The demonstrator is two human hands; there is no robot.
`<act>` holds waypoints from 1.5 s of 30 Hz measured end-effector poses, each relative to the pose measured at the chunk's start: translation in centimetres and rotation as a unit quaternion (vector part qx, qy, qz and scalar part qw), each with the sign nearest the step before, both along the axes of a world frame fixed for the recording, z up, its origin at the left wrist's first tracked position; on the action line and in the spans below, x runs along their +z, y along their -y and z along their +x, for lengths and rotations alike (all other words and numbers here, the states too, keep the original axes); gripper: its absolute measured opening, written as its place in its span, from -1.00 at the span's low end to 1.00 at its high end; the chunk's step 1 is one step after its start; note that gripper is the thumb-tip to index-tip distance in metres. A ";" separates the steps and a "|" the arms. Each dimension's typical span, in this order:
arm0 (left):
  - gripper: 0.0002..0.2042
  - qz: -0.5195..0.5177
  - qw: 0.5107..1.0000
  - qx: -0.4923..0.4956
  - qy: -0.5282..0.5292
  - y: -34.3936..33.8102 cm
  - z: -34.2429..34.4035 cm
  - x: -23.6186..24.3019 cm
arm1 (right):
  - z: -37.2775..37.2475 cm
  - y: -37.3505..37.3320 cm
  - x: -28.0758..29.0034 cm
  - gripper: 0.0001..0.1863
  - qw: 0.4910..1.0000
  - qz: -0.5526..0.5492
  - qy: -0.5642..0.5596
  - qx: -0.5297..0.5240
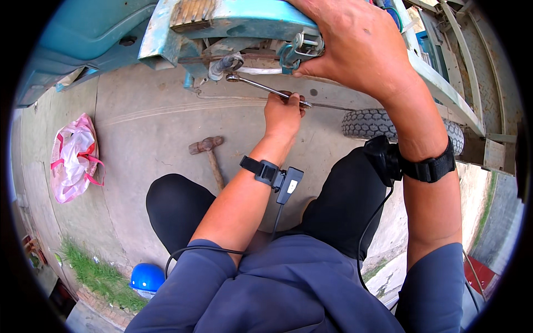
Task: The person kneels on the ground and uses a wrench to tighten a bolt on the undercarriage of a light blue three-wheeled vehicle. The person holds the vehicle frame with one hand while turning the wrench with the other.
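My left hand (284,115) is closed round one end of a chrome wrench (261,86). The wrench's ring end is up beside a greasy metal joint (226,63) under a worn blue metal frame (244,26). I cannot tell whether the ring sits on a nut. With my right hand (361,47) I grip the right end of that frame, the thumb bent below it next to a small metal bracket (306,45). The tips of the right fingers are hidden behind the frame.
A hammer (205,145) lies on the concrete floor by my left knee. Farther left is a pink and white bag (75,158), and a blue helmet (147,277) rests near the grass. A treaded tyre (369,123) stands to the right, under metal rails (452,94).
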State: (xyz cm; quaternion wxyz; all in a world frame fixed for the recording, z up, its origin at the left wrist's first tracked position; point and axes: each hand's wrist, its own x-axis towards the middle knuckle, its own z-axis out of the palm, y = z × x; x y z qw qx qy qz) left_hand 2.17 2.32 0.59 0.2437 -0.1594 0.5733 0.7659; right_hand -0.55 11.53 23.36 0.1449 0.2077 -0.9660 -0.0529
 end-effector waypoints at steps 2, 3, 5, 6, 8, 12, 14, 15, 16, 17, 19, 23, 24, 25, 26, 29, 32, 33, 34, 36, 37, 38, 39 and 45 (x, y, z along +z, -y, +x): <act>-0.89 -0.020 1.000 -0.001 -0.018 -0.1 -0.1 -0.5 | 0.0 0.0 0.0 -0.22 1.000 0.002 0.000 0.002; -0.89 -0.026 0.999 -0.002 -0.020 -0.1 -0.2 -0.7 | 0.1 0.1 0.1 -0.22 1.000 -0.001 0.001 0.005; -0.89 -0.037 0.999 -0.006 -0.024 -0.2 -0.7 -0.8 | 0.1 0.1 0.3 -0.23 1.000 -0.005 0.004 0.008; -0.89 -0.032 0.999 -0.010 -0.016 -0.2 -0.9 -0.8 | 0.1 0.1 0.3 -0.24 1.000 -0.007 0.003 0.008; -0.89 -0.022 1.000 -0.021 0.000 -0.1 -1.4 -0.6 | 0.1 0.0 0.3 -0.24 1.000 -0.012 0.001 0.008; -0.87 -0.006 0.999 -0.038 0.004 0.4 -2.4 -1.5 | -0.1 0.2 0.2 -0.25 1.000 -0.025 0.006 0.012; -0.86 -0.013 0.999 -0.036 0.006 0.2 -2.2 -1.1 | 0.0 0.1 0.2 -0.25 1.000 -0.020 0.008 0.003; -0.86 -0.003 0.999 -0.033 0.006 0.1 -2.1 -0.9 | 0.0 0.1 0.2 -0.25 1.000 -0.020 0.008 0.002; -0.86 0.008 1.000 -0.030 0.005 0.0 -2.1 -0.7 | 0.0 0.1 0.2 -0.25 1.000 -0.023 0.008 0.005; -0.86 0.018 0.999 -0.026 0.005 0.0 -2.0 -0.6 | 0.0 0.1 0.3 -0.25 1.000 -0.027 0.008 0.009; -0.87 0.021 0.999 -0.020 0.013 0.2 -1.9 -0.6 | -0.1 0.2 0.2 -0.25 1.000 -0.018 0.006 0.001; -0.89 0.024 0.999 -0.027 0.015 0.4 -1.8 -0.5 | -0.2 0.2 0.4 -0.25 1.000 -0.010 0.016 -0.007; -0.89 0.024 0.999 -0.025 0.017 0.4 -1.8 -0.5 | -0.2 0.2 0.4 -0.25 1.000 -0.010 0.019 -0.009; -0.89 0.026 0.999 -0.022 0.019 0.3 -1.8 -0.4 | -0.2 0.2 0.5 -0.24 1.000 -0.010 0.019 -0.009; -0.89 0.028 0.999 -0.020 0.021 0.3 -1.8 -0.4 | -0.2 0.2 0.5 -0.24 1.000 -0.009 0.019 -0.010; -0.92 0.061 0.997 0.003 0.042 0.4 -1.6 0.0 | -0.2 0.5 0.5 -0.24 0.999 -0.005 0.027 -0.020; -0.92 0.085 0.995 -0.002 0.061 0.5 -1.3 2.0 | -0.3 0.5 0.5 -0.23 0.999 -0.007 0.033 -0.025; -0.91 0.106 0.992 -0.011 0.067 0.6 -1.2 2.5 | -0.3 0.4 0.5 -0.22 0.999 -0.006 0.034 -0.027; -0.90 0.126 0.989 -0.019 0.071 0.9 -1.1 3.1 | -0.3 0.4 0.5 -0.22 0.999 -0.005 0.032 -0.027; -0.87 0.168 0.982 -0.021 0.081 1.4 -1.0 4.4 | -0.1 0.7 0.9 -0.21 0.999 -0.005 0.037 -0.025; -0.86 0.189 0.978 -0.015 0.085 1.6 -0.9 5.4 | 0.0 0.8 1.4 -0.21 0.999 -0.006 0.043 -0.022; -0.85 0.210 0.973 -0.009 0.090 1.8 -0.9 6.3 | 0.2 0.9 1.9 -0.21 0.999 -0.007 0.049 -0.020; -0.84 0.229 0.969 -0.010 0.088 2.0 -0.9 7.0 | 0.1 0.7 1.3 -0.18 1.000 -0.015 0.019 -0.006; -0.79 0.355 0.930 -0.020 0.095 4.6 -1.6 8.6 | -0.3 -0.2 -0.5 -0.14 0.999 -0.033 -0.028 0.022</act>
